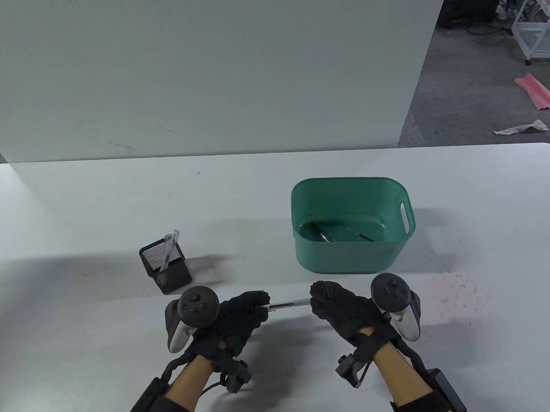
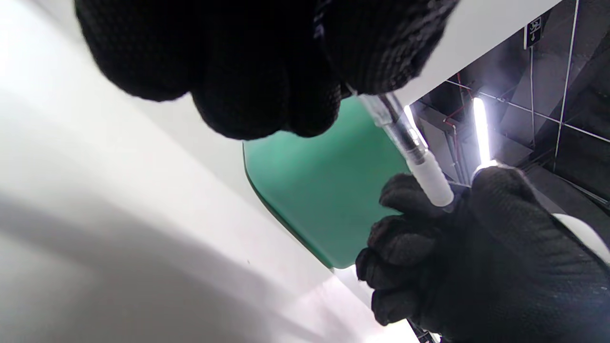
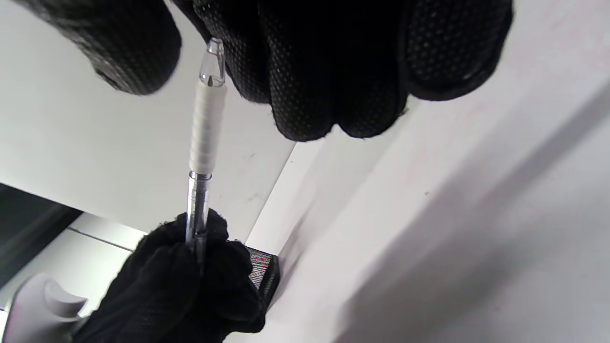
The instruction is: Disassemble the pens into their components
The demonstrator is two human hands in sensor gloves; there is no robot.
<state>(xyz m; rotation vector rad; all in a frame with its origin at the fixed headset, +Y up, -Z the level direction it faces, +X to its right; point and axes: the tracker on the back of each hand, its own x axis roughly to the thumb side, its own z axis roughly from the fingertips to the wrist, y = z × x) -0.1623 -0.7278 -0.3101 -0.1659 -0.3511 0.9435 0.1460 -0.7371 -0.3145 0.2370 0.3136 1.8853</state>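
A: Here, mid-task. Pen [image 1: 288, 304] held level above the counter [image 1: 77, 213], betw. both hands, near the front edge.

B: Grip state?

A: Left hand [image 1: 236, 317] closed around the clear barrel end. Right hand [image 1: 337, 305] is at the tip end; in the right wrist view the clear tip cone [image 3: 212, 64] sits betw. thumb and fingers, white grip sleeve [image 3: 206, 128] exposed below. Whether the right fingers actually pinch the cone or only bracket it — cannot tell.

B: Pen apart yet?

A: No. Barrel, sleeve and cone still read as one piece; no gap visible at any joint.

B: What's done so far?

A: Green bin [image 1: 396, 251], just beyond the right hand, holds a few slim dark parts [image 1: 323, 234] on its floor — likely components from pens already stripped. Count too small to tell.

B: And left?

A: This pen, whole. Plus at least one clear pen [image 1: 169, 245] standing tilted in the black mesh cup [image 1: 169, 275], left of the bin. Judged: partway, more than one pen to go.
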